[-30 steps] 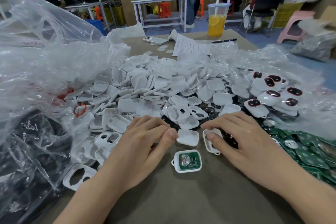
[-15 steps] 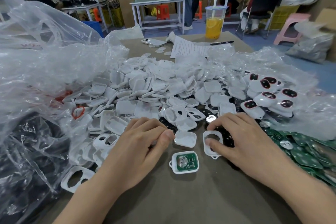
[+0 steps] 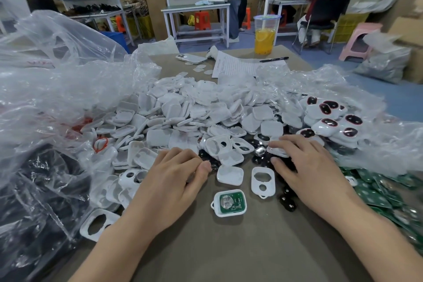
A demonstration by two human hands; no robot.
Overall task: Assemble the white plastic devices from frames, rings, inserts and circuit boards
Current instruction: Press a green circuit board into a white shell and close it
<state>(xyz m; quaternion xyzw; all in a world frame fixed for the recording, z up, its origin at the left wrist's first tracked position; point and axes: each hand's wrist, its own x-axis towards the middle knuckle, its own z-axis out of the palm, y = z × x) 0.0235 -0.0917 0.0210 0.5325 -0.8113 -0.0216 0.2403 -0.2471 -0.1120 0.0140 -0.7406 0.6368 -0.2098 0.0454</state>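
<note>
White plastic parts (image 3: 183,117) lie in a broad heap on the worktop (image 3: 229,254), just beyond the fingers of both hands. A crumpled clear plastic bag (image 3: 57,89) rises on the outer side of the left fingers. A spread of green circuit boards (image 3: 377,192) lies on the outer side of the right ones. Finished devices (image 3: 329,119) with dark windows are stacked beyond the right fingertips.

The left hand (image 3: 169,181) rests at the heap's edge, its fingers (image 3: 180,155) curled and the thumb against the forefinger; I cannot tell whether they pinch anything. The right hand (image 3: 309,167) lies low, its fingers (image 3: 288,142) apart and fairly straight, the tips touching loose parts.

Between the two thumbs lie a white cover (image 3: 229,175) and a two-holed white frame (image 3: 262,182). Nearer the wrists sits a shell holding a circuit board (image 3: 229,202). Small black inserts (image 3: 287,201) lie beside the right thumb.
</note>
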